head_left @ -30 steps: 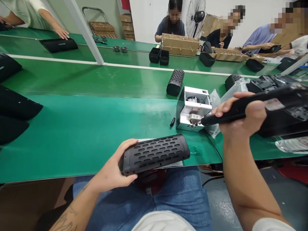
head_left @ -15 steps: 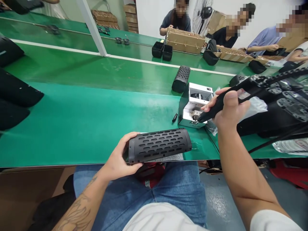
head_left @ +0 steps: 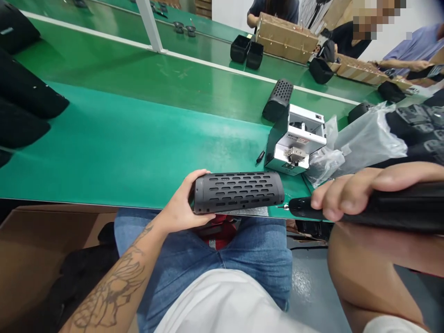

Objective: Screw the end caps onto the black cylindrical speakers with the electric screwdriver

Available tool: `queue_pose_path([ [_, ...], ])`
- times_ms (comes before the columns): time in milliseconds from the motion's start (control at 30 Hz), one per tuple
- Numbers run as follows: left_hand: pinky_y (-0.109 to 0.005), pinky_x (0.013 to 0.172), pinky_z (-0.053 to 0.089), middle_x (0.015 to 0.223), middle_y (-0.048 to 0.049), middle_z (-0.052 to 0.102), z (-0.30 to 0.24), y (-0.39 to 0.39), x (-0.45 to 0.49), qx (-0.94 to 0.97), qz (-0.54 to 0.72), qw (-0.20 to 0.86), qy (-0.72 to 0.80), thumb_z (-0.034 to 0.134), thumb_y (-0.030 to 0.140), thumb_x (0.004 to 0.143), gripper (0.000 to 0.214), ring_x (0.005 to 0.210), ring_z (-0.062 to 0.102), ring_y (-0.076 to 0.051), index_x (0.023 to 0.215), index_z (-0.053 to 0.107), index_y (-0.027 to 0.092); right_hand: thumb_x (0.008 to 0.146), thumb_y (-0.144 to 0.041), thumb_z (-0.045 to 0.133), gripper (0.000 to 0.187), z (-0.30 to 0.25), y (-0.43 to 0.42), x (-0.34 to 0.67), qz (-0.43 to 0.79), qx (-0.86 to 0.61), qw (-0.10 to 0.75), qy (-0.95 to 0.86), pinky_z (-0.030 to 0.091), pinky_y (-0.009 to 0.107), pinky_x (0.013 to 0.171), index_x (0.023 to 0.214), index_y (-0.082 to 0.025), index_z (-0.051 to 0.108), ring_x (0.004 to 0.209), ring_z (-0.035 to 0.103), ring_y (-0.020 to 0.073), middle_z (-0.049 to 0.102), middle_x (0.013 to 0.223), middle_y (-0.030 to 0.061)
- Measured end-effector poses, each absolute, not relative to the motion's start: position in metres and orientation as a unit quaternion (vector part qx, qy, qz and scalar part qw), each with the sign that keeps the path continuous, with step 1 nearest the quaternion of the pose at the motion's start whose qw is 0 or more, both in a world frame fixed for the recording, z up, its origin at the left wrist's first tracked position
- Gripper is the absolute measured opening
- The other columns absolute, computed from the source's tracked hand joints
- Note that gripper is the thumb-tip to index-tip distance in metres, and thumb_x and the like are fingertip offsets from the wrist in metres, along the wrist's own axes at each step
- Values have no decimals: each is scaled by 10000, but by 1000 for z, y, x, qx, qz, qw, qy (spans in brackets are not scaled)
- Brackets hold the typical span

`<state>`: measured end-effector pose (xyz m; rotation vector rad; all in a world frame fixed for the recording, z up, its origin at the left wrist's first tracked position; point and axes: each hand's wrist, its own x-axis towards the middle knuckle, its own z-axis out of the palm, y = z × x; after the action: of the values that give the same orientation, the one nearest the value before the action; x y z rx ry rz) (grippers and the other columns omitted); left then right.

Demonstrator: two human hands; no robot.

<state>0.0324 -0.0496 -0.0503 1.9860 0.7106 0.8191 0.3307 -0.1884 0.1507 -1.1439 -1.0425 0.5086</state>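
Observation:
My left hand [head_left: 182, 208] grips the left end of a black perforated speaker shell [head_left: 238, 191] lying lengthwise at the near edge of the green bench [head_left: 121, 143]. My right hand [head_left: 350, 190] is wrapped round a black electric screwdriver [head_left: 381, 207], held level. Its tip, with a small screw on it, sits right beside the shell's right end. A white screw feeder box [head_left: 296, 141] stands just behind.
A second perforated shell [head_left: 278, 99] lies behind the feeder. Clear plastic bags [head_left: 360, 141] and black parts [head_left: 416, 127] crowd the right. Dark cases [head_left: 24, 97] sit at the left edge. Other people work at cardboard trays [head_left: 286, 37] across the far belt.
My right hand pulled the screwdriver away from the feeder box and brought its tip down to the shell's right end. The view tilted down and nearer. My left hand kept its hold.

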Motion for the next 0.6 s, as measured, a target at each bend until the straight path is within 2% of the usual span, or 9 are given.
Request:
queue_pose_path([
  [100,-508,1277,474,1633,-150,499,-50,-51,33,791,329,430,285,961,329,738,1109,1491,568,-362,1659,344,295,644,-615,1018,407,149,-184,324,273,-517,656,-477,610,471,505,788,-286,828,461,637,254,665,579,-4],
  [233,-509,1266,487,1635,-155,496,-50,-51,34,787,336,435,280,957,322,741,1096,1499,562,-372,1654,351,293,696,-629,984,410,136,-175,334,300,-480,653,-504,628,476,565,877,-284,852,511,671,270,700,627,24],
  [367,-525,1265,488,1623,-156,511,-50,-50,33,791,336,428,279,970,329,730,1106,1485,573,-377,1651,358,296,792,-747,845,496,125,-169,340,279,-431,674,-530,608,480,501,906,-265,856,444,640,274,671,584,34],
  [467,-515,1259,497,1605,-156,528,-49,-50,33,796,334,417,283,974,340,728,1103,1458,596,-370,1645,365,284,748,-793,864,526,124,-166,340,289,-461,671,-504,607,482,514,846,-277,837,447,639,273,669,580,24],
  [600,-487,1227,533,1595,-149,544,-47,-51,33,798,327,410,297,980,364,720,1078,1434,619,-365,1620,394,271,678,-744,943,508,127,-163,341,354,-471,636,-499,603,470,536,829,-274,823,481,657,268,703,623,25],
])
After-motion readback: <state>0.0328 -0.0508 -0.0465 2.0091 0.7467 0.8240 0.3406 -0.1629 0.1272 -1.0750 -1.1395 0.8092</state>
